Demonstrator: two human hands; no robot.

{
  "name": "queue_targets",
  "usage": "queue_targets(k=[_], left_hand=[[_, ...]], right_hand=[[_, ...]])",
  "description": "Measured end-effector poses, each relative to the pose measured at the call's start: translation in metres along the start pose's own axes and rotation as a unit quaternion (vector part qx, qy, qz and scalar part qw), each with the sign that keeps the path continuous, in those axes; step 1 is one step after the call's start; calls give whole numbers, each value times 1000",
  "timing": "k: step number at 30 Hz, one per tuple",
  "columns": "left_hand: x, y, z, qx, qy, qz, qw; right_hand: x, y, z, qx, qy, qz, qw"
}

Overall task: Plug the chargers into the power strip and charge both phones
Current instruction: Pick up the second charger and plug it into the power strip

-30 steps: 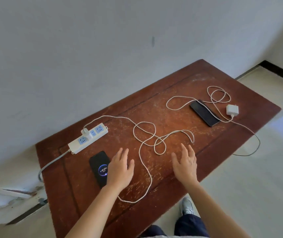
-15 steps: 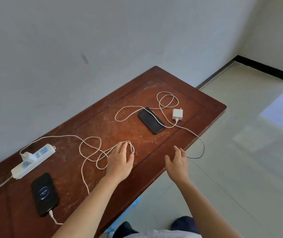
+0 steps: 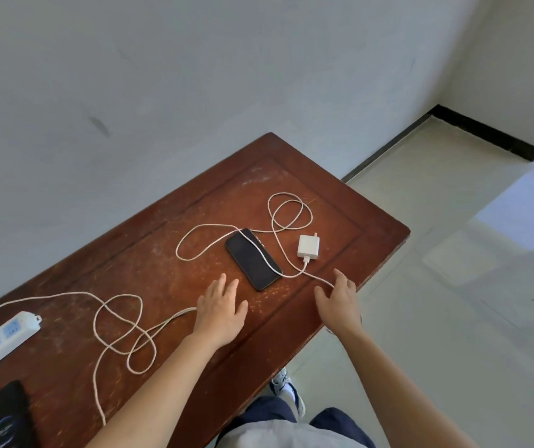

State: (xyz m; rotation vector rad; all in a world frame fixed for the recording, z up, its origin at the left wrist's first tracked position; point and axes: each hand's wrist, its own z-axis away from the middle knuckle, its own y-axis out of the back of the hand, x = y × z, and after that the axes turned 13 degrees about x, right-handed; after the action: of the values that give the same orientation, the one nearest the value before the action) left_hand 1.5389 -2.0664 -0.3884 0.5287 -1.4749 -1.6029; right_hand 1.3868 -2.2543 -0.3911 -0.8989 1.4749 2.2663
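Now the second charger (image 3: pixel 308 247), unplugged beside the dark phone (image 3: pixel 253 262), is approached by the empty, spread left hand (image 3: pixel 222 310) and right hand (image 3: pixel 338 302); it must presumably be grasped and carried to the power strip (image 3: pixel 6 334).

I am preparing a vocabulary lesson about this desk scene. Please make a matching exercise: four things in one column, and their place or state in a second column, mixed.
Things:
1. white charger
2. power strip
3. dark-screen phone
4. left hand

States:
A. a cable lies across it
B. at the left end of the table, one plug in it
C. open, fingers spread over the table
D. unplugged, prongs showing

Pairs: 1-D, 2-B, 3-A, 4-C
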Motion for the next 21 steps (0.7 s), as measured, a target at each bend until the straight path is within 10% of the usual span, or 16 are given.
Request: queue_targets(k=[15, 21], left_hand=[[3, -26, -49, -76, -11, -84, 993], [9, -11, -51, -81, 61, 4, 995]], right_hand=[[-55, -57, -88, 77, 1, 164, 983], [-60, -34, -106, -52, -2, 45, 998]])
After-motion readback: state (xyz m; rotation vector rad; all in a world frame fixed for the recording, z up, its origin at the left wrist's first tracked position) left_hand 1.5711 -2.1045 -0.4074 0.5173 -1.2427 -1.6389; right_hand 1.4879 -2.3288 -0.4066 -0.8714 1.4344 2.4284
